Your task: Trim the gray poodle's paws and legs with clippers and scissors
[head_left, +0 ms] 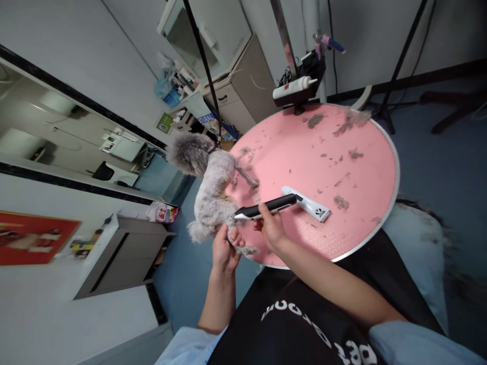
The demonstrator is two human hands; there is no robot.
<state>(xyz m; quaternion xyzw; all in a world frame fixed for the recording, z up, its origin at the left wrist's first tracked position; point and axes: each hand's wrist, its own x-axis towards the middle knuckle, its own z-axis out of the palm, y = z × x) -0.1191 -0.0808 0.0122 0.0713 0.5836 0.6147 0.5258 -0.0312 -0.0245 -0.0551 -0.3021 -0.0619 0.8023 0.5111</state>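
A small grey dog [213, 187] stands at the left edge of a round pink grooming table [365, 167], tethered by a black leash to an overhead arm. My left hand [225, 249] is closed around the dog's hind leg near the table's edge. My right hand [271, 227] grips a black clipper [266, 207], its tip pointing at the dog's rear flank. A second, white clipper [306, 203] lies on the table just right of the black one.
Clumps of cut grey fur [348, 119] are scattered over the table. A black holder with a white bottle [292, 87] stands at the table's far edge. A grey cabinet [122, 253] stands at the left, and a counter with bottles at the back wall.
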